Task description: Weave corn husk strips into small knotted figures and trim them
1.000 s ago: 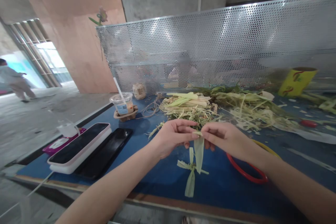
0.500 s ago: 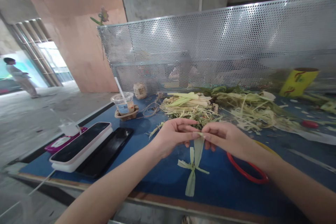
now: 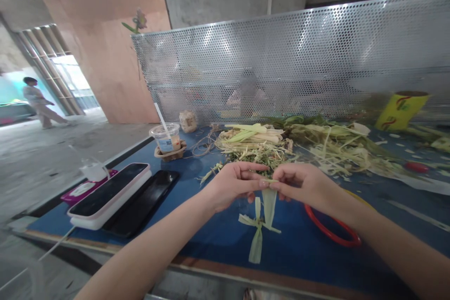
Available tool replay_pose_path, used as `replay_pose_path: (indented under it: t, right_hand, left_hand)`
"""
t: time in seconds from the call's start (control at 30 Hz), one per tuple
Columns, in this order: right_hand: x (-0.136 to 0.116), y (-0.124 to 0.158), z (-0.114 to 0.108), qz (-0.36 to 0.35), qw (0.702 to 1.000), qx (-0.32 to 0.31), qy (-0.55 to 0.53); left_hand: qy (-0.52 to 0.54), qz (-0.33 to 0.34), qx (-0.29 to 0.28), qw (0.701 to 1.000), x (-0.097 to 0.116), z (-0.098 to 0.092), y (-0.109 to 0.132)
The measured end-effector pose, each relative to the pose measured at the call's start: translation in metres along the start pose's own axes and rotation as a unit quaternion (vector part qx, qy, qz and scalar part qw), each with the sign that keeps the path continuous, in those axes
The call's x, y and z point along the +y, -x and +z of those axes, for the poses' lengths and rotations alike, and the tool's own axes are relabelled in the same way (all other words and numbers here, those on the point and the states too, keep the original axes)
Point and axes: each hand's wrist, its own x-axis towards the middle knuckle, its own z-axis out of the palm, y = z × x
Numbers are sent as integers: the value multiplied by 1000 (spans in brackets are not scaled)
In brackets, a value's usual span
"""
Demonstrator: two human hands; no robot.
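Between my two hands is a pale green strip of corn husk (image 3: pixel 269 206), its top edge pinched by the fingertips. My left hand (image 3: pixel 235 183) grips it from the left with thumb and forefinger, other fingers loosely bent. From the right, my right hand (image 3: pixel 298 183) pinches the same edge, its fingers curled. Below them a small cross-shaped piece of knotted husk strips (image 3: pixel 256 241) lies over the blue table; whether it is joined to the held strip I cannot tell. Beyond the hands sits a pile of husks and dried stems (image 3: pixel 253 143).
Red-handled scissors (image 3: pixel 332 234) lie beneath my right forearm. At left are a phone (image 3: pixel 110 192), a black phone-like slab (image 3: pixel 147 204) and a plastic cup with straw (image 3: pixel 167 138). More husks (image 3: pixel 333 145) and a yellow tube (image 3: pixel 402 110) are at right. A perforated metal screen (image 3: pixel 225 56) stands behind.
The husk's top edge has been spread wider and folded flatter between my fingertips. My hands stay nearly in place. A person in the background has walked rightward.
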Motion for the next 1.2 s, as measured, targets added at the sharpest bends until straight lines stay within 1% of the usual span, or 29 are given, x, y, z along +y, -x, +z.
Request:
replay_pose_path:
  t: [0.1,0.2,0.37,0.43,0.53,0.67,0.87,0.93,1.07,1.2]
  right_hand:
    - [0,-1,0,-12,1000,12,16]
    - [-1,0,0,-13,999,14,31]
    - [-2,0,-1,10,1000,2,-4]
    - [-1,-1,-1,10,1000,0,-8]
    - [1,-2,-1,10,1000,3,-11]
    - [5,-2,0,-6,1000,16,10]
    - [10,-2,1,-26,999,31,28]
    - [9,-2,1,-21,999,25,20]
    - [5,-2,2,5,1000,-13,-13]
    - [1,-2,1,8,1000,-10,2]
  left_hand:
    - [11,-5,-14,1000,-1,-2,0]
    - [6,6,-15,1000,-1,-2,0]
    - [-13,36,11,999,1,0,0]
    - [-15,38,22,999,1,2,1]
    - [-14,32,21,999,2,3,1]
    - [-7,21,11,1000,2,2,1]
    - [1,31,21,999,1,2,0]
    - [4,41,26,999,1,2,-1]
    - [-6,76,37,996,-2,3,-2]
    - [-37,89,55,994,-2,2,-1]
